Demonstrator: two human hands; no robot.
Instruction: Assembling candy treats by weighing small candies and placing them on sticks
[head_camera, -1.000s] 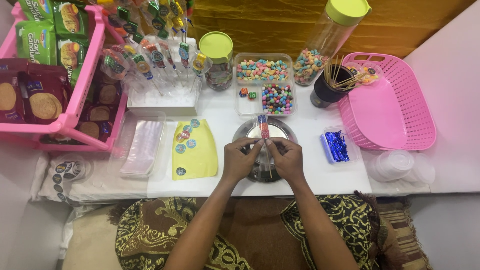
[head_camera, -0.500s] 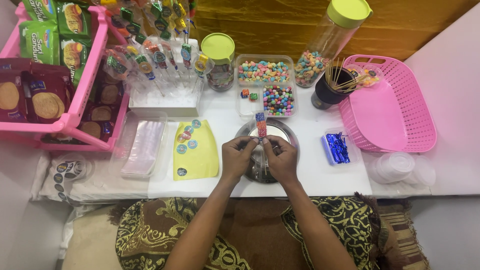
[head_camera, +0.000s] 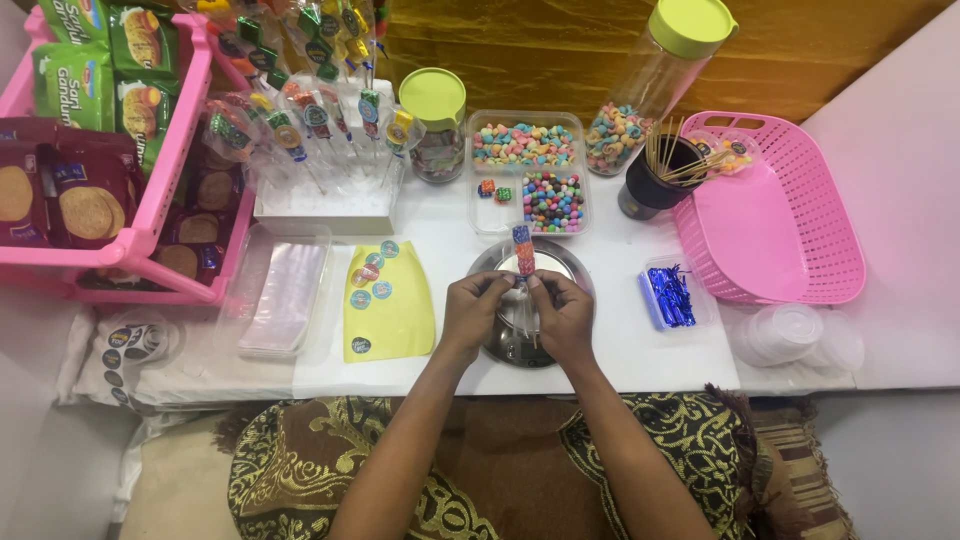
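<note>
One head camera looks steeply down, near the white table (head_camera: 640, 370)

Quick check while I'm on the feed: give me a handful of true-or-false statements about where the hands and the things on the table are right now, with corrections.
1. Both hands, the left hand and the right hand, hold the candy skewer over the round metal plate. True.
2. The pink basket lies to the person's left. False: it lies to the right, beside the dark cup of wooden sticks.
3. The yellow sticker sheet lies left of the metal plate. True.
4. The tall jar with the yellow-green lid lies on its side. False: it stands, leaning slightly.
5. The blue twist ties are in the person's right hand. False: they lie in a small clear tray on the table.
</note>
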